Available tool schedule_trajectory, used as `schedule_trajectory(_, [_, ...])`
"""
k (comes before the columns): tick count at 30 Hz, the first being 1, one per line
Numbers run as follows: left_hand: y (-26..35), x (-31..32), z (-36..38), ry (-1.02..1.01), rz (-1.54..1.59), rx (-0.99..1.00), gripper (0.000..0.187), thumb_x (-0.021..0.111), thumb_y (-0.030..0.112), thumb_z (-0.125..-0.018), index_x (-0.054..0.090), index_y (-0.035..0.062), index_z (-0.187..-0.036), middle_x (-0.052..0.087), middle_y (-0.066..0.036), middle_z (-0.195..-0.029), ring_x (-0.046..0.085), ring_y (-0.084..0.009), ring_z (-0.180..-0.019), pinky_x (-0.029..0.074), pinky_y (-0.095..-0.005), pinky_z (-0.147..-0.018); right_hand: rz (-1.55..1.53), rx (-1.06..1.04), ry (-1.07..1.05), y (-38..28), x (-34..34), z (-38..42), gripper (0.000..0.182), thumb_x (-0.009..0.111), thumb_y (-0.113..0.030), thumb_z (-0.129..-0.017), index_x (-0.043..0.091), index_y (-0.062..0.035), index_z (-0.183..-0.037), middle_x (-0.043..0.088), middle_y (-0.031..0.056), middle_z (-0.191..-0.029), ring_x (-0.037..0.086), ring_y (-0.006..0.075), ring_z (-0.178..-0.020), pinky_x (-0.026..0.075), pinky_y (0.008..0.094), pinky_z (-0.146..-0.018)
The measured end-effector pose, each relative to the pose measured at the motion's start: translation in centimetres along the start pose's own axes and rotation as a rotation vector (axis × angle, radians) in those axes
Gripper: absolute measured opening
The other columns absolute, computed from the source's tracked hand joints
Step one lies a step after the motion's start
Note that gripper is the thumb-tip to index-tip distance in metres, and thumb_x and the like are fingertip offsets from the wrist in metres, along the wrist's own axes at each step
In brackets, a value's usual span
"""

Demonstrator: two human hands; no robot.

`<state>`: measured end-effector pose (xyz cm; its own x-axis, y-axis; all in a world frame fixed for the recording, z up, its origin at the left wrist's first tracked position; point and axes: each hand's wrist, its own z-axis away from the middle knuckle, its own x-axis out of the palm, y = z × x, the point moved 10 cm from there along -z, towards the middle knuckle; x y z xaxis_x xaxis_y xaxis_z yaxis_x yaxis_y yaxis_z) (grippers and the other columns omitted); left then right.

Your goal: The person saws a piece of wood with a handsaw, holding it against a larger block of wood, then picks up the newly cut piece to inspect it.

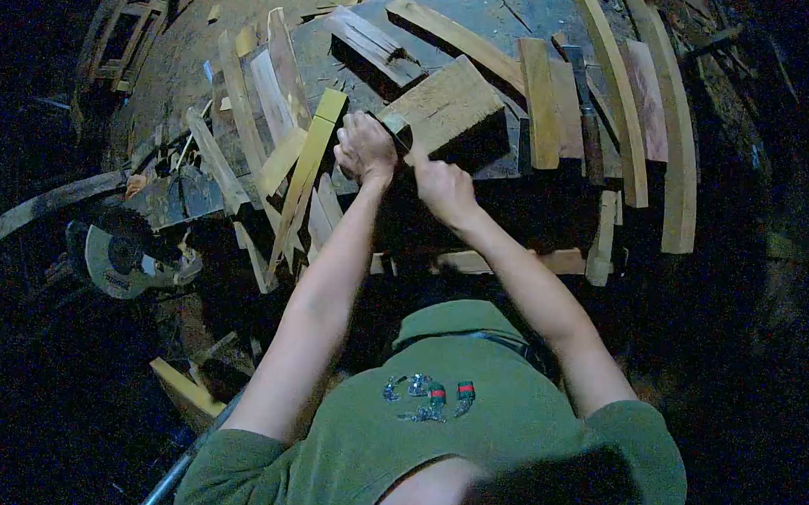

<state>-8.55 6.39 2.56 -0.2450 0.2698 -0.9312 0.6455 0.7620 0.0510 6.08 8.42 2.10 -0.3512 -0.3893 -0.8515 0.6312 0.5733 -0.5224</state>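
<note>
My left hand (pixel 366 150) is closed, knuckles up, at the near edge of the workbench. Just beside its fingers is a small piece with a pale top and dark side (pixel 396 126), whose kind I cannot make out. To the right, my right hand (pixel 446 189) is closed too, its thumb side towards that piece; what lies inside the fist is hidden. Right behind both hands sits a thick wooden block (pixel 452 97) with a rough sawn face. Left of my left hand leans a yellowish wooden strip (pixel 309 172).
Several wooden slats lie on the workbench (pixel 488 3) to both sides. A chisel-like tool (pixel 593 139) with a long handle lies at the right, by a short board (pixel 539 105). Long curved boards (pixel 667 129) stick out over the near edge. A round-guarded power tool (pixel 120 263) is at the left.
</note>
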Motion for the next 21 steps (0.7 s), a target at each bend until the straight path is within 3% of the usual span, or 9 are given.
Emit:
schedule_trajectory(5, [0.0,0.0,0.1,-0.023,-0.029,0.028,0.015,0.044,0.022,-0.082,0.054,0.0110,-0.080,0.052,-0.006,-0.084,0.052,-0.0239,-0.079,0.038,-0.0388,-0.064,-0.019,-0.004,-0.084,1.2,-0.2,3.8,0.024,0.046,-0.007,-0.076,0.045,-0.0057,-0.100,0.058,0.0189,-0.058,0.060,0.0361,-0.054,0.049,0.0448,-0.044])
schedule_trajectory(9, [0.1,0.2,-0.1,-0.036,-0.056,0.019,0.017,0.043,0.024,-0.083,0.054,0.0115,-0.080,0.052,-0.005,-0.083,0.052,-0.0239,-0.078,0.038,-0.0379,-0.063,-0.038,0.010,-0.050,-0.4,1.3,-1.3,0.023,0.042,-0.011,-0.081,0.046,-0.0051,-0.104,0.061,0.0154,-0.061,0.062,0.0329,-0.056,0.050,0.0444,-0.046])
schedule_trajectory(12, [-2.6,5.8,0.9,0.045,0.015,0.027,0.018,0.043,0.024,-0.084,0.054,0.0115,-0.079,0.052,-0.005,-0.083,0.052,-0.0240,-0.077,0.037,-0.0381,-0.063,-0.025,0.017,-0.024,-0.1,1.3,-1.4,0.019,0.041,-0.011,-0.082,0.044,-0.0052,-0.100,0.061,0.0160,-0.061,0.062,0.0336,-0.055,0.050,0.0458,-0.046])
schedule_trajectory(15, [-0.2,0.6,-0.1,-0.025,-0.014,0.017,0.019,0.043,0.025,-0.084,0.054,0.0116,-0.078,0.051,-0.005,-0.082,0.052,-0.0238,-0.077,0.037,-0.0386,-0.063,-0.038,0.029,-0.082,0.7,-0.2,2.1,0.019,0.041,-0.008,-0.081,0.043,-0.0052,-0.099,0.060,0.0176,-0.061,0.061,0.0353,-0.056,0.049,0.0464,-0.048])
schedule_trajectory(19, [-0.3,0.8,0.2,0.023,-0.022,0.016,0.019,0.042,0.025,-0.084,0.054,0.0116,-0.078,0.052,-0.005,-0.083,0.051,-0.0240,-0.080,0.037,-0.0394,-0.064,-0.028,0.076,-0.202,1.1,0.5,3.1,0.024,0.041,-0.006,-0.078,0.042,-0.0044,-0.102,0.060,0.0208,-0.064,0.060,0.0379,-0.059,0.049,0.0476,-0.051])
schedule_trajectory(21, [-0.5,1.0,0.3,0.009,-0.014,-0.010,0.019,0.042,0.025,-0.085,0.054,0.0116,-0.079,0.052,-0.006,-0.084,0.051,-0.0245,-0.080,0.037,-0.0399,-0.065,-0.046,0.055,-0.134,0.4,1.5,0.6,0.021,0.042,-0.007,-0.078,0.042,-0.0054,-0.099,0.060,0.0208,-0.064,0.061,0.0383,-0.060,0.049,0.0474,-0.050])
